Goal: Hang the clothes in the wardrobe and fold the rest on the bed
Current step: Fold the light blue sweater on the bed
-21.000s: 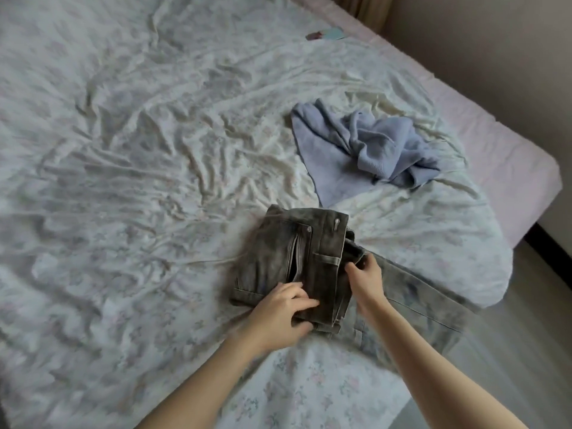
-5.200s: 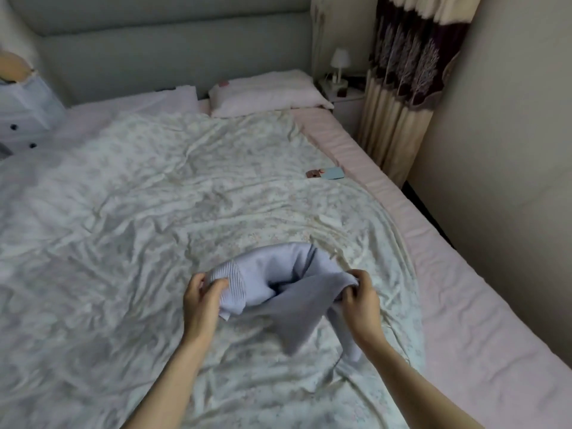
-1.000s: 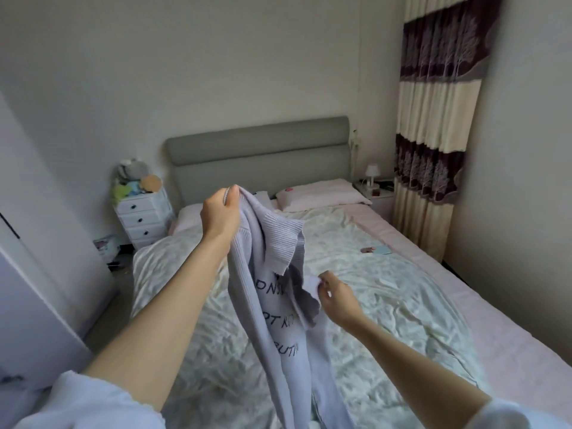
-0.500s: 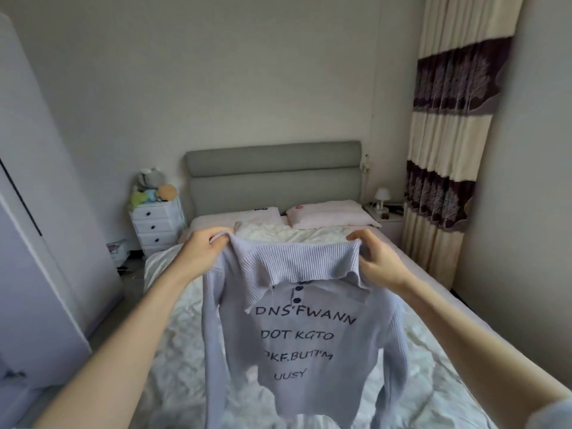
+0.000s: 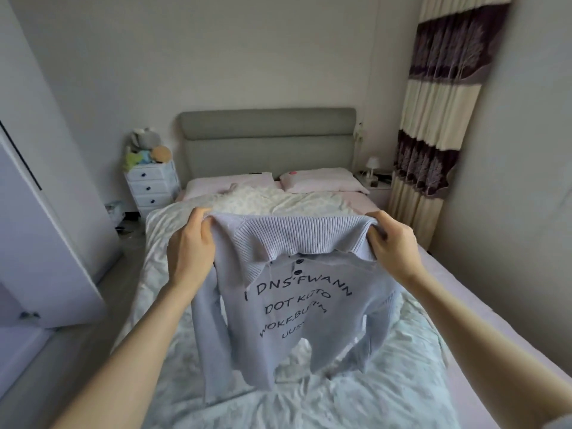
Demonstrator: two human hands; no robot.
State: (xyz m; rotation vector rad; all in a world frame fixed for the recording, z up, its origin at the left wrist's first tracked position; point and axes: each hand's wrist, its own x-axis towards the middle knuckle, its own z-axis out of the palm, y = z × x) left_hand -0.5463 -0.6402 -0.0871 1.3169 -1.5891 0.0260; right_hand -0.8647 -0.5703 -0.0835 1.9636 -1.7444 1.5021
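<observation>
A pale lilac knit sweater [image 5: 294, 308] with a ribbed collar, small dark buttons and black lettering hangs spread out in the air above the bed [image 5: 356, 394]. My left hand [image 5: 190, 247] grips its left shoulder. My right hand [image 5: 391, 243] grips its right shoulder. The front faces me, and both sleeves dangle down towards the rumpled floral duvet. The grey jeans are out of view.
A white wardrobe door [image 5: 40, 230] stands at the left. A small white drawer chest [image 5: 151, 187] with soft toys sits by the grey headboard [image 5: 267, 140]. Two pink pillows [image 5: 322, 181] lie at the bed's head. A striped curtain [image 5: 436, 119] and a nightstand lamp [image 5: 373, 165] are at the right.
The sweater has been opened out from a one-handed bunch to a spread front held at both shoulders. Its lower hem has swung forward and dropped closer to the duvet.
</observation>
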